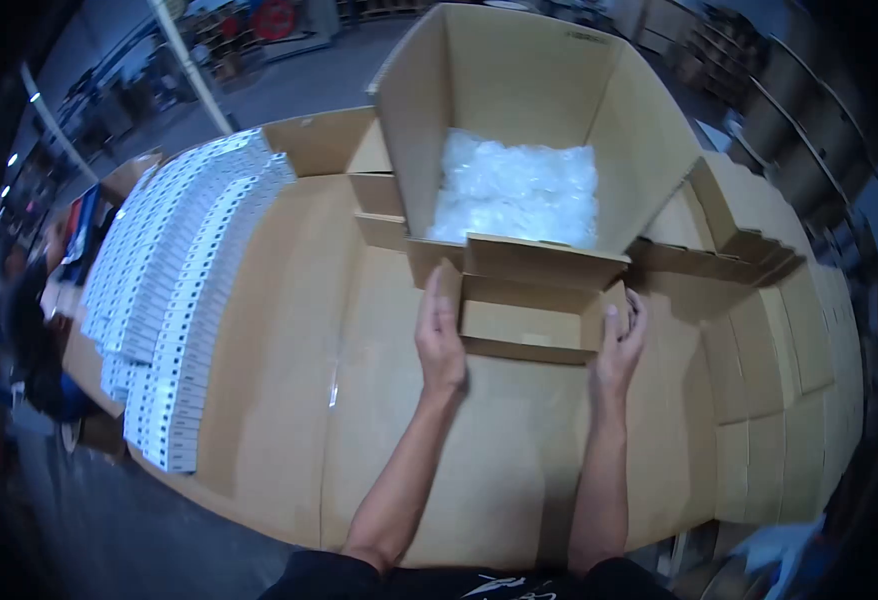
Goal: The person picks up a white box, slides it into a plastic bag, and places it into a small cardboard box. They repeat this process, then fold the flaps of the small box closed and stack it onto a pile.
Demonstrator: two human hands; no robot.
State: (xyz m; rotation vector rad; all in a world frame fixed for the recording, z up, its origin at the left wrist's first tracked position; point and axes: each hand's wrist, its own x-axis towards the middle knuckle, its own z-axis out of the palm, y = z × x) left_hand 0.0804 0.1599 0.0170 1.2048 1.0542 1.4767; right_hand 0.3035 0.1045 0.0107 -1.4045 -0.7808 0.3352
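Note:
Between my two hands is a small open cardboard box (pixel 522 324), its inside bare and its flaps raised. My left hand (pixel 440 335) presses flat against the left end, fingers pointing away from me. On the right end, my right hand (pixel 622 343) grips the box with the thumb near the rim and the fingers behind the side flap. Just beyond stands a large open carton (pixel 529 70). Clear plastic bags or air cushions (pixel 519 190) lie inside that carton.
Long stacked rows of small white boxes (pixel 181 300) line the table's left side. Folded or stacked brown cartons (pixel 779 370) fill the right side. Cardboard covers the tabletop (pixel 279 400). A person (pixel 34 320) is at the far left edge.

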